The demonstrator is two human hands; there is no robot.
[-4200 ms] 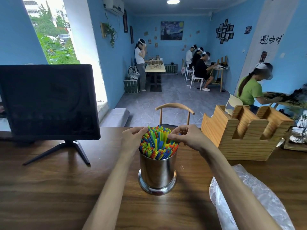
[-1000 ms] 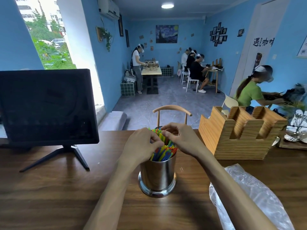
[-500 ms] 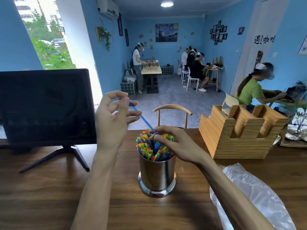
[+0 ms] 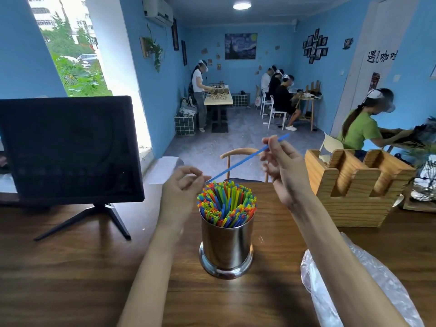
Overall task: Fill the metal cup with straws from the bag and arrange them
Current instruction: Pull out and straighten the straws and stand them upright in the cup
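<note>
Blue straw (image 4: 245, 159), pulled from the metal cup (image 4: 227, 246) half a second ago, is now pinched by right hand (image 4: 282, 167); left hand (image 4: 181, 187), fingers loosely curled, is emptied; reinsertion is judged next.

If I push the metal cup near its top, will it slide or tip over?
The metal cup probably resists tipping: its base flares wider than its body. The packed straws likely add some weight. On the smooth wooden table it may slide instead.

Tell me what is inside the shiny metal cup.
The shiny metal cup is packed with upright multicoloured plastic straws, tips above the rim. Their lower lengths and the cup's bottom are hidden by its wall.
</note>
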